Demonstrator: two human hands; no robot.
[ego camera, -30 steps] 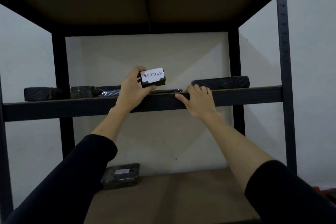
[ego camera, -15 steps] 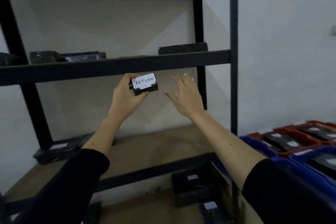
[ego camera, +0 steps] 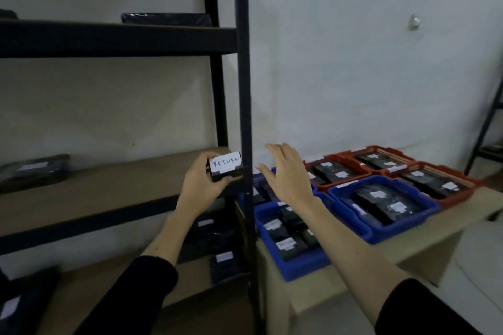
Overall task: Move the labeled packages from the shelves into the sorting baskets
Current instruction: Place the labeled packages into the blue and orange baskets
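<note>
My left hand [ego camera: 202,187] grips a small black package [ego camera: 225,168] whose white label reads RETURN, held in front of the shelf unit's front post [ego camera: 246,106]. My right hand [ego camera: 286,173] hovers beside it with straight, spread fingers and holds nothing. To the right, on a low table, stand blue baskets [ego camera: 304,266] [ego camera: 381,234] and red baskets [ego camera: 460,198] [ego camera: 321,185], each with several black labeled packages inside. More black packages lie on the shelves: one on the upper shelf [ego camera: 166,19], one on the middle shelf at the left [ego camera: 34,171], others on the lower shelf [ego camera: 215,236].
The black metal shelf unit fills the left half, its front post just between my hands. The beige table [ego camera: 424,247] bears the baskets against a white wall. Another dark rack's leg [ego camera: 487,128] shows at the far right edge.
The view has swung right and down from the shelf to the baskets. My left hand carried the RETURN package down from the upper shelf; my right hand left the shelf edge and now hangs in the air.
</note>
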